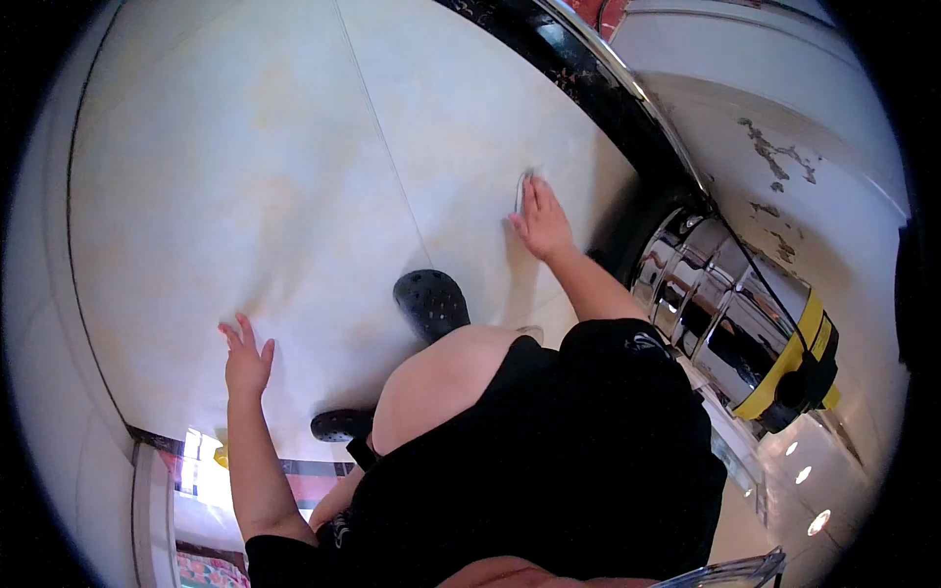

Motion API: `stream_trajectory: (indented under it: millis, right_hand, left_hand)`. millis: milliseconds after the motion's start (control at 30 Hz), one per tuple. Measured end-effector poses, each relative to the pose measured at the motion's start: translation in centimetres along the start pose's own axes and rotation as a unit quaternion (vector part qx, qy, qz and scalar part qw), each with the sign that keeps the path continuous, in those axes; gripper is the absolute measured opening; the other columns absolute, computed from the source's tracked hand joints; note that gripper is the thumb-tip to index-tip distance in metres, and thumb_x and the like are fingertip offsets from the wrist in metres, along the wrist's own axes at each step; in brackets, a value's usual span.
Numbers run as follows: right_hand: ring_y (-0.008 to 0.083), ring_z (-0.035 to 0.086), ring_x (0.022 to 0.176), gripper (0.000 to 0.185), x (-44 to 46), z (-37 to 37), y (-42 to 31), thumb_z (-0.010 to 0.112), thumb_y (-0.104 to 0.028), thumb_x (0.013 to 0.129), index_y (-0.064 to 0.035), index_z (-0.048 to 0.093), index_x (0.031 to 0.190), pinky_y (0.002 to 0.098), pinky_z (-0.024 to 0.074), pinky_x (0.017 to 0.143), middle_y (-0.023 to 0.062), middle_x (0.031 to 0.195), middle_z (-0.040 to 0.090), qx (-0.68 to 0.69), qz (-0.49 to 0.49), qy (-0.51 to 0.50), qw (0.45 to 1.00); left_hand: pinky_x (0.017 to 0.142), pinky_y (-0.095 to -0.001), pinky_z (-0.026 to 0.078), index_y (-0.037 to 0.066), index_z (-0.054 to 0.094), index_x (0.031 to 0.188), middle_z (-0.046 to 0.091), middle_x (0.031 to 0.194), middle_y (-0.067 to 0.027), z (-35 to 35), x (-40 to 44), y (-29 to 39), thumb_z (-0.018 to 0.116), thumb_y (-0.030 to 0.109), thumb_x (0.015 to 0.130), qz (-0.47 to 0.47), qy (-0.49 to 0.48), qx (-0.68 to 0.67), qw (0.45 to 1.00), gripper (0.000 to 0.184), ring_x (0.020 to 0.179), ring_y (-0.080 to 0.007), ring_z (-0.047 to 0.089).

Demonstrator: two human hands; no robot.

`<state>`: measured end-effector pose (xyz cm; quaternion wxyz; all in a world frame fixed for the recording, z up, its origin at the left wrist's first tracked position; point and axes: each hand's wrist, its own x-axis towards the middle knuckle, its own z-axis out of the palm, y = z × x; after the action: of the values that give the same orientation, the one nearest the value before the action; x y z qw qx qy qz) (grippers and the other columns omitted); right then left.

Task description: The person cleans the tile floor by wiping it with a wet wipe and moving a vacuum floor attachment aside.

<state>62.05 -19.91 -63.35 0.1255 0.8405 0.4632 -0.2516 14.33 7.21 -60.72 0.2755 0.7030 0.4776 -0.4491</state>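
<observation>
My left hand [247,361] is stretched out over the pale tiled floor [245,176], fingers and thumb spread, with nothing in it. Farther right, my right hand [544,223] also reaches over the tiles. A thin, pale, dark-edged thing [520,191] runs between its fingertips and thumb, too small to name. Between and below the hands are my bent bare leg [436,377] and two black perforated clogs; one clog [431,302] is in the middle, the other [341,424] lower left.
A black base with a chrome rail [647,88] crosses the upper right. Beside it stands a shiny metal container with a yellow and black band [789,363] and a cable. The white wall [814,196] has peeling patches. At lower left is a doorway frame [152,500] with patterned fabric [208,570].
</observation>
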Motion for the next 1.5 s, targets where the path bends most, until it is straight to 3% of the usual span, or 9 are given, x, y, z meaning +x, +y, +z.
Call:
stream_trajectory:
  millis: [933, 1033, 1100, 1133, 1200, 1300, 1367, 1467, 1500]
  right_hand:
    - [0.0339, 0.024, 0.134, 0.072, -0.2, 0.5, 0.7, 0.047, -0.043, 0.089, 0.0061, 0.027, 0.137, 0.0385, 0.0201, 0.112, 0.0212, 0.144, 0.027, -0.067, -0.049, -0.009, 0.997]
    - [0.0356, 0.022, 0.135, 0.073, 1.2, 0.5, 2.6, 0.049, -0.042, 0.089, 0.0086, 0.026, 0.137, 0.0389, 0.0186, 0.112, 0.0240, 0.144, 0.024, 0.047, 0.053, -0.040, 0.997]
    - [0.0365, 0.018, 0.136, 0.075, 3.7, 1.9, 5.8, 0.053, -0.039, 0.087, 0.0116, 0.025, 0.136, 0.0384, 0.0150, 0.113, 0.0267, 0.145, 0.020, 0.137, 0.282, 0.114, 0.943]
    - [0.0365, 0.018, 0.136, 0.075, 5.3, 1.4, 5.1, 0.053, -0.039, 0.087, 0.0116, 0.025, 0.136, 0.0384, 0.0150, 0.113, 0.0267, 0.145, 0.020, 0.136, 0.283, 0.115, 0.942]
    - [0.0367, 0.014, 0.138, 0.078, 8.1, 0.8, 1.7, 0.056, -0.036, 0.085, 0.0131, 0.023, 0.135, 0.0384, 0.0113, 0.114, 0.0281, 0.146, 0.016, 0.238, 0.236, 0.158, 0.929]
    - [0.0391, 0.010, 0.138, 0.083, 8.1, 1.9, -6.8, 0.052, -0.039, 0.083, 0.0115, 0.016, 0.138, 0.0442, 0.0058, 0.114, 0.0282, 0.147, 0.014, 0.080, -0.093, 0.086, 0.989]
    - [0.0379, 0.013, 0.138, 0.080, 6.1, -2.4, -13.2, 0.050, -0.040, 0.083, 0.0082, 0.018, 0.139, 0.0450, 0.0084, 0.114, 0.0267, 0.147, 0.016, 0.132, -0.216, -0.105, 0.962]
    - [0.0366, 0.017, 0.137, 0.080, 4.3, 3.1, -14.2, 0.055, -0.037, 0.080, 0.0060, 0.022, 0.139, 0.0449, 0.0121, 0.113, 0.0251, 0.146, 0.019, 0.122, -0.346, 0.076, 0.927]
    - [0.0363, 0.018, 0.137, 0.079, 5.2, 1.0, -13.5, 0.056, -0.035, 0.080, 0.0058, 0.022, 0.139, 0.0447, 0.0132, 0.113, 0.0250, 0.147, 0.018, 0.145, -0.269, -0.024, 0.952]
  left_hand:
    - [0.097, -0.0428, 0.042, 0.014, 0.007, 0.147, 0.003, 0.146, -0.0323, -0.1, -0.2, 0.6, 0.056, 0.037, 0.087, -0.003, 0.007, -0.012, 1.000, 0.081, 0.129, -0.0456, 0.030]
    - [0.098, -0.0429, 0.041, 0.014, 0.007, 0.147, 0.003, 0.146, -0.0327, -0.5, -0.7, 0.5, 0.056, 0.037, 0.087, 0.004, 0.003, -0.031, 1.000, 0.080, 0.129, -0.0469, 0.029]
    - [0.098, -0.0429, 0.041, 0.014, 0.008, 0.147, 0.003, 0.146, -0.0328, -0.8, -0.9, 0.9, 0.056, 0.037, 0.087, -0.010, -0.002, -0.035, 0.999, 0.080, 0.129, -0.0464, 0.029]
    - [0.098, -0.0429, 0.041, 0.014, 0.008, 0.147, 0.003, 0.146, -0.0329, -0.8, -0.8, 1.2, 0.056, 0.037, 0.087, -0.018, -0.006, -0.037, 0.999, 0.080, 0.130, -0.0460, 0.029]
    - [0.097, -0.0429, 0.042, 0.014, 0.008, 0.147, 0.003, 0.146, -0.0330, 0.5, -0.1, 0.3, 0.056, 0.037, 0.087, -0.005, 0.013, -0.028, 1.000, 0.080, 0.129, -0.0453, 0.030]
    - [0.097, -0.0429, 0.042, 0.014, 0.008, 0.147, 0.003, 0.146, -0.0328, 0.6, 0.0, 0.1, 0.056, 0.037, 0.086, 0.004, 0.032, -0.023, 0.999, 0.080, 0.126, -0.0443, 0.035]
    - [0.096, -0.0429, 0.042, 0.014, 0.009, 0.147, 0.004, 0.146, -0.0325, -0.1, -0.3, 0.3, 0.056, 0.037, 0.086, 0.001, 0.030, -0.028, 0.999, 0.080, 0.124, -0.0441, 0.039]
    - [0.094, -0.0427, 0.044, 0.014, 0.009, 0.146, 0.005, 0.146, -0.0322, -0.4, -0.2, 0.4, 0.055, 0.038, 0.086, -0.002, 0.011, -0.035, 0.999, 0.079, 0.118, -0.0449, 0.046]
    - [0.092, -0.0426, 0.045, 0.014, 0.009, 0.146, 0.005, 0.146, -0.0320, -0.3, -0.1, 0.0, 0.054, 0.039, 0.087, 0.003, 0.008, -0.021, 1.000, 0.079, 0.116, -0.0449, 0.047]
